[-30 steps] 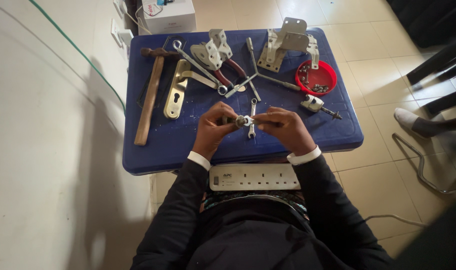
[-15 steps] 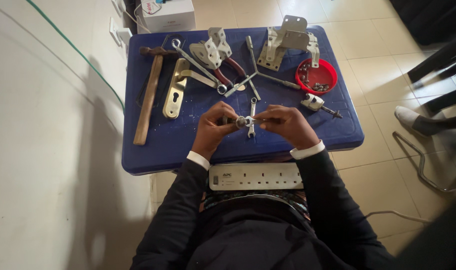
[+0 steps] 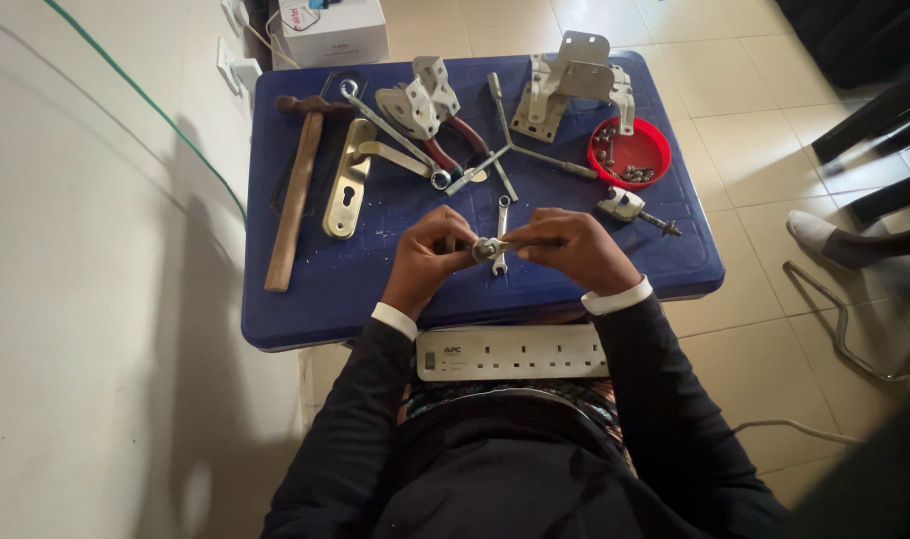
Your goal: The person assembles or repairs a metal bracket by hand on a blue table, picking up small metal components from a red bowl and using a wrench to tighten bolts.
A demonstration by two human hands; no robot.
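Your left hand (image 3: 427, 262) and right hand (image 3: 572, 250) pinch a small metal fitting (image 3: 488, 247) between their fingertips, just above the small spanner (image 3: 502, 232); likely light, rigid and slick, so grip its thicker body, not the thin stem.

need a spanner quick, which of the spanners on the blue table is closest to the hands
The small spanner lying straight up and down just beyond the two hands, its lower end under the part they hold. The long spanner lies slanted, farther back by the brass handle plate.
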